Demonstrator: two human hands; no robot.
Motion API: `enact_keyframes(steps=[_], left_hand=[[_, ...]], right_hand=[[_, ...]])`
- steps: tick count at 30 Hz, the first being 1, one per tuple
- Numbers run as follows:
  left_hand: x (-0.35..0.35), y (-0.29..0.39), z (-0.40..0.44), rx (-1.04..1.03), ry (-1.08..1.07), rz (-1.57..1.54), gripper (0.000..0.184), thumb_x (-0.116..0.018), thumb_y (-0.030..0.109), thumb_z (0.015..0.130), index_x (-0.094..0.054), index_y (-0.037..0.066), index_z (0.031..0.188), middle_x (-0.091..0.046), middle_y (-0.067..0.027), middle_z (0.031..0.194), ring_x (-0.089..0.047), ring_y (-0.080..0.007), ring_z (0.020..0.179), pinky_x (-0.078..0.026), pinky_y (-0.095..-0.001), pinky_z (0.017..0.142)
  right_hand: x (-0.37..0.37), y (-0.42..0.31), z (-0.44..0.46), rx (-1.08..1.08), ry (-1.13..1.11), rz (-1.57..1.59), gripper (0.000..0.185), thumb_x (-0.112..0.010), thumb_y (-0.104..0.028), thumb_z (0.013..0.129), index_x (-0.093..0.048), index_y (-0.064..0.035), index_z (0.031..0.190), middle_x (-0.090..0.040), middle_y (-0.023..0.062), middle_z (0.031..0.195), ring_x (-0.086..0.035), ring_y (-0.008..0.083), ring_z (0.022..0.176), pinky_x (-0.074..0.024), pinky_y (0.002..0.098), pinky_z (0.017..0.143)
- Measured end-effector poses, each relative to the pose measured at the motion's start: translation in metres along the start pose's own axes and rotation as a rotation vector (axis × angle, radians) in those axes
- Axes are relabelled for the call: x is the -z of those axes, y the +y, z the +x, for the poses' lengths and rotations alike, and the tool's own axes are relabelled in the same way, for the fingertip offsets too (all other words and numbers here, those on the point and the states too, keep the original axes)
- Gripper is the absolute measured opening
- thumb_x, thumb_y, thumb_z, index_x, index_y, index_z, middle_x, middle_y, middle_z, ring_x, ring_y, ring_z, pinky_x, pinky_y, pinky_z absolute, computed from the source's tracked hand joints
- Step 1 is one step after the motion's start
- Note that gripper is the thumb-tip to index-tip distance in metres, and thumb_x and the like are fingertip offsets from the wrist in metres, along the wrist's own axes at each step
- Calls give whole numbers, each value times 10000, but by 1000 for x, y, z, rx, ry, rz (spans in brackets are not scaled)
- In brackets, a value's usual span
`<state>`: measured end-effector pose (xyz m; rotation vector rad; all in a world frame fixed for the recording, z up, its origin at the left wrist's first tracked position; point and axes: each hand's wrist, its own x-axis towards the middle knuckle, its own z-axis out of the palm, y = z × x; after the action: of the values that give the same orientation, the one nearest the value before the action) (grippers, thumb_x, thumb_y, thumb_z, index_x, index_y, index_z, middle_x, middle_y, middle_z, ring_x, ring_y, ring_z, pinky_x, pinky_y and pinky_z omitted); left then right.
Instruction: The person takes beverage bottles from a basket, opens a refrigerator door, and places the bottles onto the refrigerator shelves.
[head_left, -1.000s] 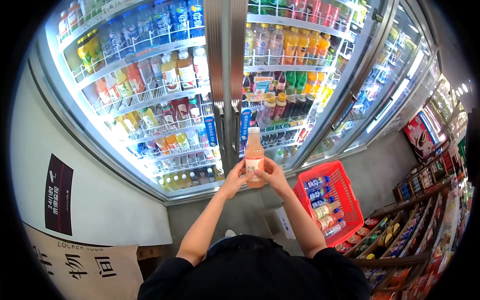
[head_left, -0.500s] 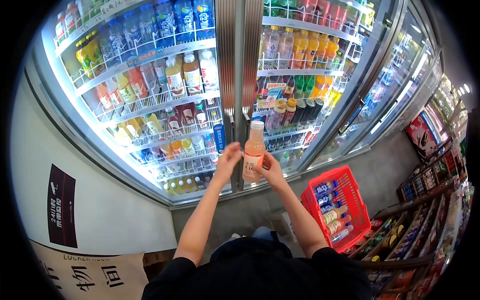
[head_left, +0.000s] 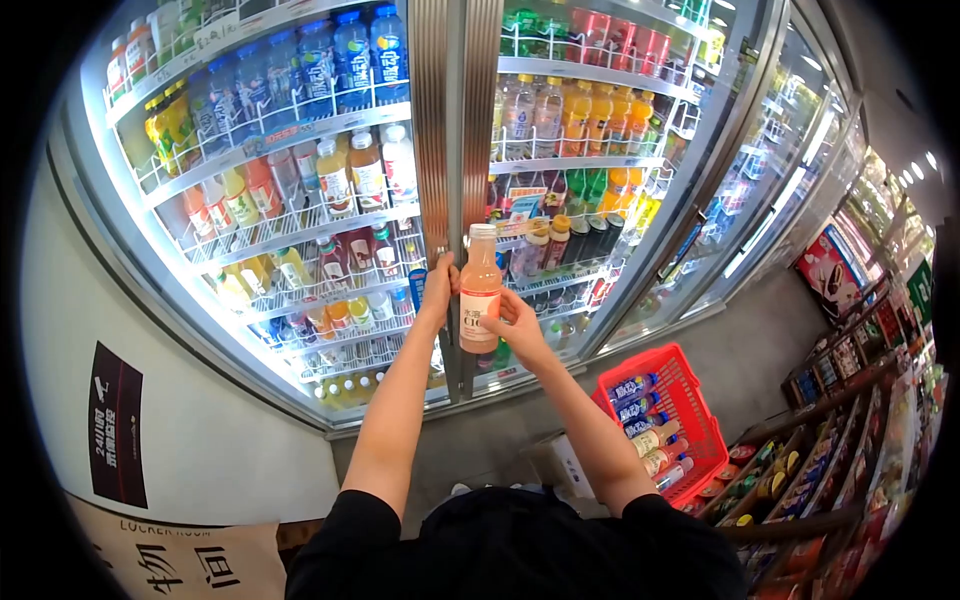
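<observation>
In my right hand [head_left: 521, 332] is a bottle of pale pink drink [head_left: 480, 283] with a white cap, held upright in front of the fridge doors. The fingers and thumb close on its lower, labelled part. My left hand [head_left: 439, 288] is just left of the bottle, its fingers closed at the handle on the metal door frame [head_left: 436, 150]; the handle itself is largely hidden by the hand. Behind the glass, lit shelves carry rows of drinks, among them blue-capped bottles [head_left: 352, 60] and orange drinks [head_left: 598, 115].
A red shopping basket [head_left: 705, 420] with several bottles stands on the grey floor [head_left: 690, 325] to my right. Beyond it are racks of packaged goods [head_left: 810, 470]. A white panel with a dark sign [head_left: 118, 425] is on the left. A box [head_left: 560, 465] sits near my feet.
My left hand has moved from beside the bottle up and left to the door handle and closed there. The bottle in my right hand appears slightly further left as the view shifts.
</observation>
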<state>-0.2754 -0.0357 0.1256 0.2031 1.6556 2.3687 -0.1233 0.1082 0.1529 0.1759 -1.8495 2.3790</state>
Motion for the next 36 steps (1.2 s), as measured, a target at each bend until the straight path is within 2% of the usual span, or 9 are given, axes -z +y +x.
enact_keyframes(steps=[2,6,8,17,18,26,29,34,36], left_hand=[[7,-6,7,34,-31,-14,530,-486,464,966,-337,189,539,-298,57,505,-297,-104,461,-226,-265,496],[2,-8,6,14,-18,1,530,-488,467,960,-333,191,536,-282,54,501,-275,-105,444,-216,-268,478],[-5,-5,3,-18,142,69,548,-502,481,945,-349,176,517,-299,56,494,-285,-98,449,-218,-290,469],[-5,-7,-14,15,145,138,576,-481,530,938,-352,180,498,-285,60,482,-256,-98,428,-170,-316,451],[-7,-5,-24,58,124,146,570,-464,493,948,-331,184,488,-301,38,474,-296,-122,450,-255,-296,493],[-14,-18,-124,-8,153,186,537,-461,447,976,-323,180,532,-299,43,505,-303,-111,469,-257,-293,499],[-21,-29,-165,-89,264,135,577,-506,514,974,-431,126,553,-380,30,542,-356,-101,508,-272,-303,507],[-34,-22,-233,-90,391,92,513,-539,457,972,-425,146,580,-382,58,565,-356,-71,528,-249,-267,513],[-34,-20,-261,-116,373,89,537,-512,475,975,-348,165,569,-344,62,551,-330,-91,515,-281,-266,532]], right_hand=[[-2,0,-4,1,-6,-26,694,-777,-85,817,-431,20,1408,-584,94,1304,-550,171,1216,-428,328,1049],[-4,3,-27,-19,78,-27,672,-769,-81,825,-438,24,1400,-576,100,1325,-544,170,1232,-426,329,1055],[3,19,-41,-5,123,-46,655,-761,-74,830,-443,25,1395,-584,99,1316,-551,166,1223,-430,327,1050],[0,16,-79,-7,237,-42,589,-737,-54,847,-470,24,1366,-614,88,1272,-583,155,1176,-439,309,1029],[1,14,-77,-5,227,-37,589,-737,-54,847,-470,24,1366,-614,88,1272,-583,155,1176,-439,309,1029],[1,-7,-89,68,131,-63,665,-757,-56,830,-433,50,1401,-592,112,1297,-580,169,1168,-465,316,1009],[-2,-25,-116,64,85,-86,681,-765,-72,824,-433,43,1408,-598,114,1287,-582,169,1163,-480,323,971],[9,-29,-156,84,12,-101,682,-762,-74,830,-432,24,1417,-591,105,1304,-585,165,1156,-493,300,905],[8,-28,-168,101,-11,-73,683,-761,-79,834,-428,21,1422,-591,100,1307,-585,167,1157,-494,298,904]])
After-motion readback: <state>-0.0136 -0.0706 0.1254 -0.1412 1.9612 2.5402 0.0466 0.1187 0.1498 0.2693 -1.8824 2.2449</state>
